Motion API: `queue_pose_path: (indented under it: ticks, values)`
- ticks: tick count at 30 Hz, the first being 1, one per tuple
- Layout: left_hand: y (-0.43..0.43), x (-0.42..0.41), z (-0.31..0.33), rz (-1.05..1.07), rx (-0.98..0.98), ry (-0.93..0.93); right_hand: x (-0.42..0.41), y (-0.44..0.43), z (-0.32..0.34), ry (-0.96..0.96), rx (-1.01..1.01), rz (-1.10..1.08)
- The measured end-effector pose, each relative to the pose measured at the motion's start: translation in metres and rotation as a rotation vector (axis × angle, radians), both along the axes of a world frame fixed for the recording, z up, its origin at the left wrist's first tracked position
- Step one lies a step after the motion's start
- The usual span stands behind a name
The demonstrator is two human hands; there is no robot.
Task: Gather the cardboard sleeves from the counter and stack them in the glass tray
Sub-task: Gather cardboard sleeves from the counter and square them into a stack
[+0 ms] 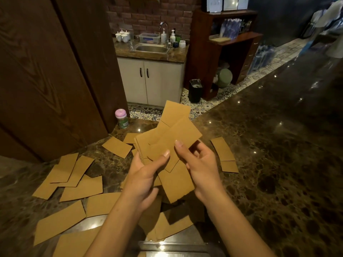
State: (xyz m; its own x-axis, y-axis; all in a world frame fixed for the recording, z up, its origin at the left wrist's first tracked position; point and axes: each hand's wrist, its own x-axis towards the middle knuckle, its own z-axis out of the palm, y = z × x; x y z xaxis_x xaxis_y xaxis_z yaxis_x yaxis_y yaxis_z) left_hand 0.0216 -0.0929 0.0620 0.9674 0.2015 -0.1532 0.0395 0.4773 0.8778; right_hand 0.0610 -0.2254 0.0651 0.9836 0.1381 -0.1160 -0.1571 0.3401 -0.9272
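Both hands hold a loose bundle of flat brown cardboard sleeves (167, 138) above the dark marble counter (269, 164). My left hand (146, 175) grips the bundle from the left, thumb on top. My right hand (200, 164) holds it from the right, its thumb lying on the top sleeve and its fingers curled behind. Several more sleeves (72, 175) lie scattered on the counter to the left, and two (224, 154) lie to the right. A glass tray (172, 245) shows at the bottom edge, between my forearms, with a few sleeves (167, 225) over its far rim.
A small jar with a pink lid (121, 118) stands at the counter's far edge beside a dark wooden panel (46, 80). Beyond the counter are a sink (152, 48), white cabinets and a black bin (195, 90) on the tiled floor.
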Motion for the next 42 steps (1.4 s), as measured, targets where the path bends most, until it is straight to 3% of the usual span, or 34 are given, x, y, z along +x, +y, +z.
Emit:
queue_pose_path:
  ticks: [5,11,14,21,23,25,28,34,37,39,42]
  values:
    - [-0.004,-0.014,0.007,0.026,-0.033,0.002,-0.011,-0.008,0.008,-0.127,-0.089,-0.047]
    - [0.001,-0.026,0.009,0.006,-0.098,0.061,-0.002,-0.035,0.024,-0.118,-0.206,-0.124]
    - [0.004,-0.03,0.012,0.017,-0.078,0.082,-0.005,-0.045,0.03,-0.119,-0.245,-0.064]
    - [0.001,-0.037,0.019,0.015,-0.036,0.078,-0.012,-0.051,0.044,-0.13,-0.118,-0.018]
    - [0.0,-0.038,0.019,0.01,-0.021,0.079,-0.014,-0.05,0.042,-0.282,-0.3,-0.053]
    - [0.0,-0.038,0.019,0.01,-0.002,0.075,-0.015,-0.05,0.039,-0.445,-0.611,-0.068]
    - [0.006,-0.039,0.019,0.022,0.001,0.069,-0.012,-0.056,0.042,-0.425,-0.854,0.006]
    - [0.007,-0.036,0.017,-0.034,0.128,0.045,-0.006,-0.053,0.061,-0.536,-1.228,0.674]
    - [0.005,-0.034,0.016,-0.038,0.082,0.021,-0.006,-0.054,0.058,-0.573,-1.118,0.841]
    - [0.006,-0.032,0.016,-0.006,0.045,-0.001,-0.007,-0.061,0.053,-0.425,-0.763,0.734]
    - [0.006,-0.028,0.013,0.07,0.031,-0.02,-0.021,-0.058,0.036,-0.005,-0.079,0.349]
